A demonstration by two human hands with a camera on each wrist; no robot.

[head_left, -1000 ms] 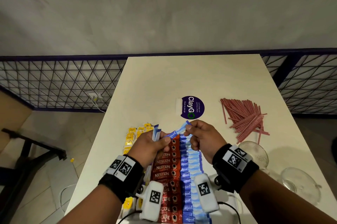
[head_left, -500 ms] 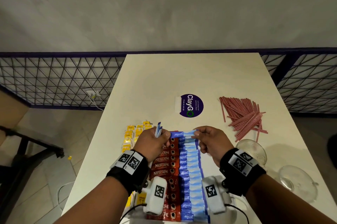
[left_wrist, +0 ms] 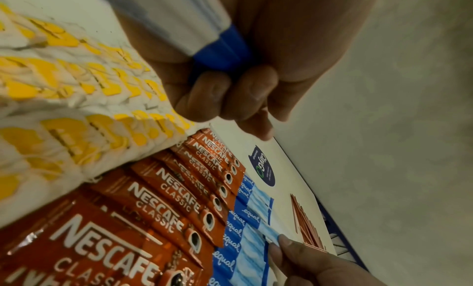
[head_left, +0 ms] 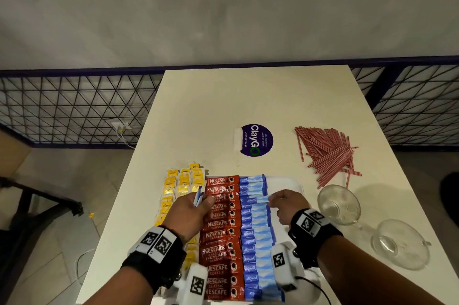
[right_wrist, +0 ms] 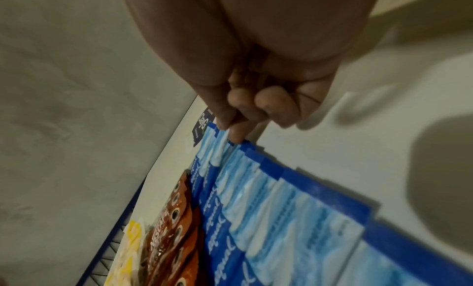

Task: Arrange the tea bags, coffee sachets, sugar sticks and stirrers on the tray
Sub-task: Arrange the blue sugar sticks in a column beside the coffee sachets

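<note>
On the white tray (head_left: 285, 181) lie three columns: yellow tea bags (head_left: 183, 180), red Nescafe coffee sachets (head_left: 221, 225) and blue Equal sugar sticks (head_left: 255, 232). My left hand (head_left: 191, 207) hovers over the tea bags and coffee, gripping a small bundle of blue sugar sticks (left_wrist: 212, 37) upright. My right hand (head_left: 285, 203) pinches the end of one blue sugar stick (head_left: 258, 199) lying across the blue column near its far end; its fingertips (right_wrist: 236, 132) meet on the stick's edge. Red stirrers (head_left: 327, 153) lie in a loose pile on the table at the right.
Two clear glass bowls (head_left: 339, 204) (head_left: 400, 246) stand right of the tray. A round purple ClayGo sticker (head_left: 255, 139) is on the table beyond the tray. A black mesh railing (head_left: 74, 106) runs behind the table's far edge.
The right hand took one sugar stick from the left hand's bundle, carried it down and now holds it flat on the blue column. Both hands have sunk toward the tray.
</note>
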